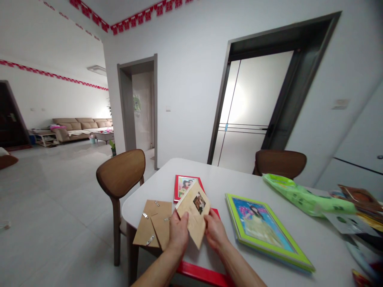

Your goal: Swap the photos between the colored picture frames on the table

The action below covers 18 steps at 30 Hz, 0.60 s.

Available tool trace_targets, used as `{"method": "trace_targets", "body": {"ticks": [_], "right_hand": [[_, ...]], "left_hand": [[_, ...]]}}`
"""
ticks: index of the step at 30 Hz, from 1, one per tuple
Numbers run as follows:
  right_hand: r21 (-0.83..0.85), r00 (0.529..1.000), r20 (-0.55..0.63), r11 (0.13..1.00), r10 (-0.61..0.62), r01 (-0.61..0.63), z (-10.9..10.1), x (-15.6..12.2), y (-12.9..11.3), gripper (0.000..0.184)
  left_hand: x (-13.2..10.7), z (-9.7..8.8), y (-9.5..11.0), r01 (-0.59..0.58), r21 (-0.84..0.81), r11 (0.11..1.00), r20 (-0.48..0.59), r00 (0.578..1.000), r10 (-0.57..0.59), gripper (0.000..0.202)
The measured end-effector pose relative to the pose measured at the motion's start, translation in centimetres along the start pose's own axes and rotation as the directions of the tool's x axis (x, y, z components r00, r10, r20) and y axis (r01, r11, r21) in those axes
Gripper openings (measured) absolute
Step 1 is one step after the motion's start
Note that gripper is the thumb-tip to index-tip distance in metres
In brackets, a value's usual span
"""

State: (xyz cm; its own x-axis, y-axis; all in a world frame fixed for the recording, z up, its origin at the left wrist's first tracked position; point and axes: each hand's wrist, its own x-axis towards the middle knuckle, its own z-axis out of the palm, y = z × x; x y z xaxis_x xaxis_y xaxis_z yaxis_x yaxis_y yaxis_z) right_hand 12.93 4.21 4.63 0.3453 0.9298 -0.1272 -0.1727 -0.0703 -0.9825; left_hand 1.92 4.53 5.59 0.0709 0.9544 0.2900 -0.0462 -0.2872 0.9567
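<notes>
Both my hands hold a cream-coloured card with a small dark picture printed on it, tilted above the table. My left hand grips its left edge with the thumb on top. My right hand pinches the right edge. Beside my left hand lie brown backing boards with metal clips, partly overlapping. Behind the card is a red-edged picture of two people, its lower part hidden. Beneath my forearms runs a red picture frame, mostly covered.
A green picture frame lies to the right on the white table. Beyond it are a green plastic bag and a jumbled pile of flat items. Wooden chairs stand at the table's left and far side.
</notes>
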Motion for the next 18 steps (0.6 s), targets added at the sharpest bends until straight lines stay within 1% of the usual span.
{"method": "trace_targets", "body": {"ticks": [3,6,8,10,13,15,18], "right_hand": [[-0.081,0.999,-0.046,0.997,-0.015,0.011,-2.5,0.3,-0.8,0.056],[-0.179,0.998,-0.053,0.984,-0.022,0.012,-4.5,-0.2,-1.0,0.061],[-0.24,0.998,-0.052,0.971,-0.036,0.023,-5.2,-0.5,-0.7,0.062],[-0.3,0.996,-0.061,0.953,-0.058,0.037,-5.4,-0.7,-0.3,0.063],[-0.382,0.994,-0.062,0.922,-0.096,0.065,-5.2,-0.6,0.3,0.062],[-0.429,0.992,-0.046,0.899,-0.119,0.088,-5.1,-0.7,0.5,0.061],[-0.507,0.988,-0.025,0.854,-0.155,0.121,-5.1,-0.8,0.7,0.056]], "left_hand": [[0.5,-0.6,-0.9,0.043,0.054,0.998,0.066,0.997,-0.047,0.038],[0.3,-2.0,-1.5,0.051,0.187,0.981,0.171,0.982,-0.083,0.036],[-0.2,-2.7,-1.6,0.027,0.289,0.957,0.248,0.963,-0.102,0.041],[-1.0,-3.1,-1.4,-0.014,0.377,0.926,0.332,0.935,-0.122,0.051],[-2.0,-3.5,-0.8,-0.078,0.458,0.886,0.454,0.877,-0.157,0.07],[-2.4,-3.6,-0.2,-0.133,0.505,0.853,0.529,0.829,-0.184,0.082],[-2.7,-3.8,0.6,-0.3,0.583,0.755,0.659,0.719,-0.222,0.095]]}}
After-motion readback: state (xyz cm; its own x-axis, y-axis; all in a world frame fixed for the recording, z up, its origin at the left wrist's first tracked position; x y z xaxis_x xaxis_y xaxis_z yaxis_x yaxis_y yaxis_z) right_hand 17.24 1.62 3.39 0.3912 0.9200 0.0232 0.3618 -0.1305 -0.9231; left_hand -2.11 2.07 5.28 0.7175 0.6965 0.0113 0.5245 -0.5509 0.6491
